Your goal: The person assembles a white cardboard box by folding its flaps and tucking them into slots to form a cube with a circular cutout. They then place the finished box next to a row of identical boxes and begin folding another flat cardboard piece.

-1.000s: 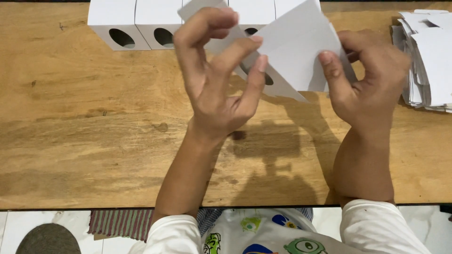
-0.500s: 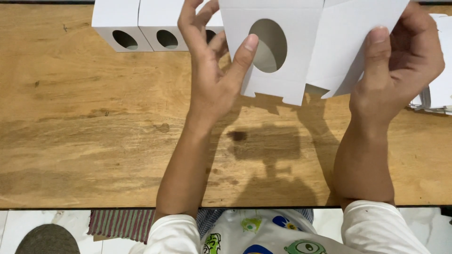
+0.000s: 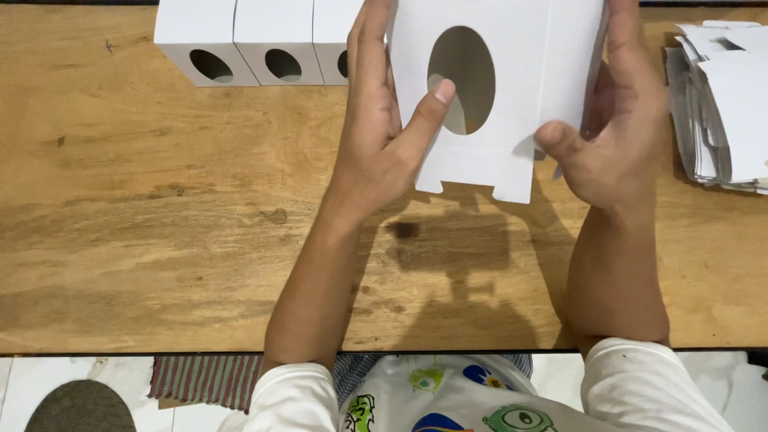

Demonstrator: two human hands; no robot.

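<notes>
The white box blank [image 3: 512, 104] now faces up flatter than a moment ago, oval window showing, pinched between left hand [image 3: 384, 136] and right hand [image 3: 616, 136], so folding is under way.

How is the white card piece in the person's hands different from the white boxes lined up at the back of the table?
The held card piece is up off the table, gripped by the left hand and right hand; the finished boxes stand untouched in a row. The card piece shows loose bottom tabs; the boxes are closed up. Both are white with an oval hole.
</notes>
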